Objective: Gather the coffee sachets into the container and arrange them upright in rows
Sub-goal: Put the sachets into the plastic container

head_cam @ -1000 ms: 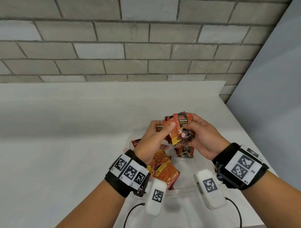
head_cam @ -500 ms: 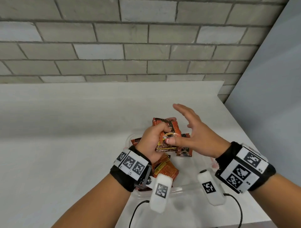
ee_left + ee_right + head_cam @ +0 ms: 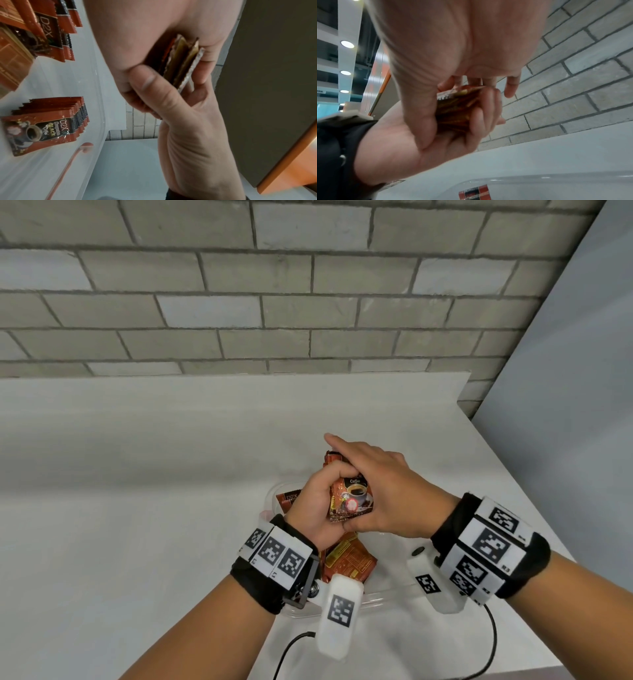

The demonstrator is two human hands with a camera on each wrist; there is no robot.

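Note:
My left hand (image 3: 318, 508) grips a stack of red-brown coffee sachets (image 3: 351, 501) above the clear plastic container (image 3: 387, 594). My right hand (image 3: 376, 484) lies over the stack's top and right edge with its fingers straight, pressing the sachets together. The left wrist view shows the stack (image 3: 181, 63) edge-on between my left thumb and fingers (image 3: 171, 94), under the right palm (image 3: 145, 33). Two upright rows of sachets (image 3: 48, 121) (image 3: 56, 33) stand inside the container. Other sachets (image 3: 346, 559) lie flat at its near left, partly hidden by my left wrist.
The container sits near the right edge of a white table (image 3: 137, 508). A grey brick wall (image 3: 308, 302) runs behind it, and a grey panel (image 3: 565, 405) stands to the right. Two black cables (image 3: 493, 642) hang from my wrist cameras at the table's front edge.
My right hand let go of the stack, opened, then came down flat onto it. The left hand kept its grip, and the stack now tilts toward me.

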